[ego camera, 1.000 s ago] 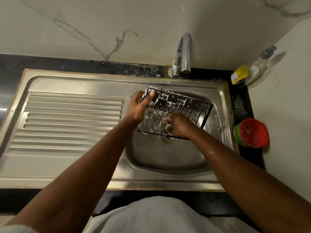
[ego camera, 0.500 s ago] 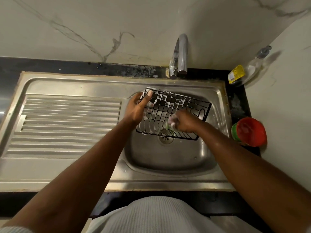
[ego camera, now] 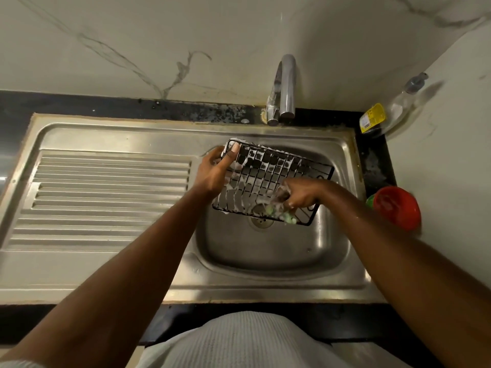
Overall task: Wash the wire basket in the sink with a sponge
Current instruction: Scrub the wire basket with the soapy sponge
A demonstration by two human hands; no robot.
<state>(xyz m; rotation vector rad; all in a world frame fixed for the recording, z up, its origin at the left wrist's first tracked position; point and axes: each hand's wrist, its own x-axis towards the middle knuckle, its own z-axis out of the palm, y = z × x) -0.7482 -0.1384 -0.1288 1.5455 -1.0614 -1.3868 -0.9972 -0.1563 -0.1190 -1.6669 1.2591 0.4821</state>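
Observation:
A black wire basket (ego camera: 268, 171), streaked with white foam, is held tilted above the steel sink bowl (ego camera: 279, 251). My left hand (ego camera: 216, 172) grips its left end, thumb over the top corner. My right hand (ego camera: 301, 193) holds a green soapy sponge (ego camera: 285, 215) and presses it against the basket's near right edge. The sponge is partly hidden by my fingers and foam.
The tap (ego camera: 284, 88) stands behind the bowl, with no water running. A ribbed drainboard (ego camera: 106, 197) lies to the left. A clear soap bottle (ego camera: 390, 107) and a red-lidded green tub (ego camera: 396, 207) stand on the dark counter at the right, by the wall.
My right hand has slid the sponge along the basket from its middle to the near right edge. The left hand keeps its grip on the basket's left end.

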